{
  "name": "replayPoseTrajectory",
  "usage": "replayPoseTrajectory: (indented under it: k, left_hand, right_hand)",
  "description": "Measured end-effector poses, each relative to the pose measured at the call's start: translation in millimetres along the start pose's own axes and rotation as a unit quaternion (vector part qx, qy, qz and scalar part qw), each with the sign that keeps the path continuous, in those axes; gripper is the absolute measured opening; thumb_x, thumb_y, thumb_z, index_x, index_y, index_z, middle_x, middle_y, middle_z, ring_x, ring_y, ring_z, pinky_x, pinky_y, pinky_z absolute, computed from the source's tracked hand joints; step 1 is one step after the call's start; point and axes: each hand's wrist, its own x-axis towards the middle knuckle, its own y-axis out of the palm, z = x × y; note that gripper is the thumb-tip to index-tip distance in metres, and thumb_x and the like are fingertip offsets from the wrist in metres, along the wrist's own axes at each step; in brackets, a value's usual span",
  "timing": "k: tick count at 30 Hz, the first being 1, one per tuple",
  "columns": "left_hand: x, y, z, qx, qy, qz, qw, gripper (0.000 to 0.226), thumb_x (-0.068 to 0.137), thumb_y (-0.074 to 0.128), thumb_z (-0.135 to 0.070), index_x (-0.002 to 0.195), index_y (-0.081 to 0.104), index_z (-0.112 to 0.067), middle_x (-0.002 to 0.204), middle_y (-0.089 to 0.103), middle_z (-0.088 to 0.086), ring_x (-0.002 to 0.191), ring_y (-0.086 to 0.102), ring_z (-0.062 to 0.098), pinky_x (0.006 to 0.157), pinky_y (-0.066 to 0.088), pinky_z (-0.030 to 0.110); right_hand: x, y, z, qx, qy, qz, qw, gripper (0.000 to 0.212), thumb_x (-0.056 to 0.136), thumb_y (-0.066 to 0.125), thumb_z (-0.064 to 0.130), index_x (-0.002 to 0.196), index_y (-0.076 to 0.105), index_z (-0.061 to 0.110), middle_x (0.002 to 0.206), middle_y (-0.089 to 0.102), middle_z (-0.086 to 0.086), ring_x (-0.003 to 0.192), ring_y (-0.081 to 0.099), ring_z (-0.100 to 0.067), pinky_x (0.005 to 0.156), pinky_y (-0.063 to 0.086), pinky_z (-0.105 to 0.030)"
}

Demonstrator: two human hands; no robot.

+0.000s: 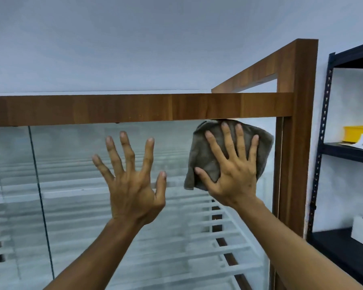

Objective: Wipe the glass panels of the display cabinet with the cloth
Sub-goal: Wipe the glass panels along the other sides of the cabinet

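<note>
The fingers (pixel 239 141) of the right hand (pixel 235 181) were straight and spread. They pressed the cloth (pixel 203 155) flat on the glass (pixel 82 206) and did not grip it. The cloth lay in the top right corner of the glass, its upper edge touching the wooden frame (pixel 134 108). The left hand (pixel 132 189) was just beside it, spread wide and holding nothing; whether it touched the glass, I cannot tell. A dark rack (pixel 323 143) stood right of the frame.

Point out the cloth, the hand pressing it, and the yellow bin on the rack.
cloth (pixel 200 153), head view, on its bare grey left part.
right hand (pixel 233 176), head view, on the back of the hand.
yellow bin (pixel 357 132), head view, on its front wall.
</note>
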Motion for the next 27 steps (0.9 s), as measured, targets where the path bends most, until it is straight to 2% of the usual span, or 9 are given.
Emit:
replayPoseTrajectory:
  k: [2, 7, 11, 14, 17, 20, 22, 25, 27]
  left_hand:
    - [-6.1, 4.0, 4.2, 0.016, -0.001, -0.002, 1.0, 0.077, 0.099, 0.041, -0.057, 0.166, 0.027, -0.022, 0.173, 0.003, 0.023, 0.16, -0.001, 0.047, 0.122, -0.002, 0.074]
    - [-10.8, 6.6, 10.7, 0.034, 0.015, -0.019, 0.999, 0.076, 0.1, 0.039, -0.059, 0.165, 0.029, -0.02, 0.173, 0.007, 0.022, 0.16, 0.005, 0.047, 0.123, 0.004, 0.073]
    - [-10.6, 6.0, 9.2, 0.03, 0.016, -0.03, 0.999, 0.075, 0.101, 0.038, -0.059, 0.164, 0.031, -0.019, 0.173, 0.008, 0.023, 0.159, 0.006, 0.047, 0.124, 0.003, 0.072]
    - [-10.1, 4.7, 8.0, 0.029, 0.013, -0.03, 0.999, 0.075, 0.101, 0.039, -0.058, 0.164, 0.032, -0.018, 0.173, 0.008, 0.023, 0.159, 0.007, 0.047, 0.125, 0.002, 0.071]
    - [-10.6, 4.9, 7.9, 0.03, 0.015, -0.027, 0.999, 0.075, 0.1, 0.041, -0.057, 0.164, 0.032, -0.019, 0.173, 0.009, 0.023, 0.159, 0.007, 0.048, 0.125, 0.002, 0.069]
    - [-9.7, 6.1, 9.8, 0.031, 0.019, -0.03, 0.999, 0.076, 0.099, 0.041, -0.057, 0.164, 0.031, -0.019, 0.173, 0.009, 0.023, 0.159, 0.007, 0.047, 0.126, 0.002, 0.068]
    - [-10.4, 6.9, 9.9, 0.029, 0.018, -0.035, 0.999, 0.076, 0.099, 0.041, -0.057, 0.164, 0.032, -0.019, 0.173, 0.009, 0.023, 0.159, 0.008, 0.047, 0.125, 0.003, 0.069]
    - [-10.9, 8.1, 10.8, 0.026, 0.019, -0.04, 0.999, 0.075, 0.1, 0.041, -0.057, 0.164, 0.032, -0.018, 0.173, 0.01, 0.024, 0.159, 0.008, 0.048, 0.124, 0.004, 0.071]
    - [-10.7, 8.4, 9.0, 0.021, 0.015, -0.042, 0.999, 0.075, 0.1, 0.04, -0.056, 0.164, 0.03, -0.018, 0.172, 0.009, 0.025, 0.159, 0.007, 0.049, 0.124, 0.004, 0.072]
  right_hand:
    - [-1.5, 0.3, 9.2, 0.005, 0.028, 0.002, 1.0, 0.083, 0.095, 0.043, 0.071, 0.163, 0.028, 0.025, 0.172, 0.017, -0.013, 0.159, 0.008, -0.042, 0.123, 0.001, -0.073]
    - [3.9, -1.8, -8.9, -0.001, -0.102, 0.028, 0.994, 0.083, 0.094, 0.046, 0.073, 0.162, 0.03, 0.028, 0.172, 0.019, -0.01, 0.16, 0.011, -0.037, 0.122, 0.007, -0.075]
    - [-1.2, -7.6, -48.1, -0.007, -0.003, 0.012, 1.0, 0.082, 0.095, 0.039, 0.074, 0.163, 0.027, 0.028, 0.172, 0.019, -0.008, 0.161, 0.009, -0.035, 0.123, 0.008, -0.073]
    - [-5.3, -6.0, -28.0, -0.005, 0.041, 0.007, 0.999, 0.084, 0.095, 0.041, 0.07, 0.163, 0.025, 0.024, 0.172, 0.015, -0.012, 0.16, 0.007, -0.04, 0.122, 0.004, -0.074]
    - [-6.9, 0.8, 1.1, -0.002, -0.055, 0.033, 0.998, 0.085, 0.094, 0.044, 0.071, 0.164, 0.026, 0.025, 0.173, 0.014, -0.013, 0.16, 0.004, -0.042, 0.121, 0.002, -0.075]
    - [-4.8, 0.9, -10.4, 0.001, -0.155, 0.044, 0.987, 0.083, 0.094, 0.045, 0.073, 0.163, 0.029, 0.028, 0.172, 0.018, -0.011, 0.16, 0.009, -0.037, 0.121, 0.005, -0.076]
    - [-3.6, -2.3, -34.3, -0.005, -0.128, 0.033, 0.991, 0.083, 0.094, 0.042, 0.075, 0.163, 0.027, 0.03, 0.172, 0.019, -0.01, 0.16, 0.01, -0.036, 0.121, 0.006, -0.075]
    - [-5.3, -7.5, -61.8, -0.008, -0.012, 0.005, 1.0, 0.082, 0.096, 0.037, 0.075, 0.163, 0.025, 0.028, 0.171, 0.02, -0.011, 0.16, 0.009, -0.037, 0.124, 0.005, -0.072]
    - [-5.6, -8.5, -55.0, -0.004, 0.031, -0.003, 1.0, 0.083, 0.096, 0.036, 0.074, 0.163, 0.023, 0.027, 0.171, 0.019, -0.012, 0.16, 0.008, -0.039, 0.123, 0.004, -0.072]
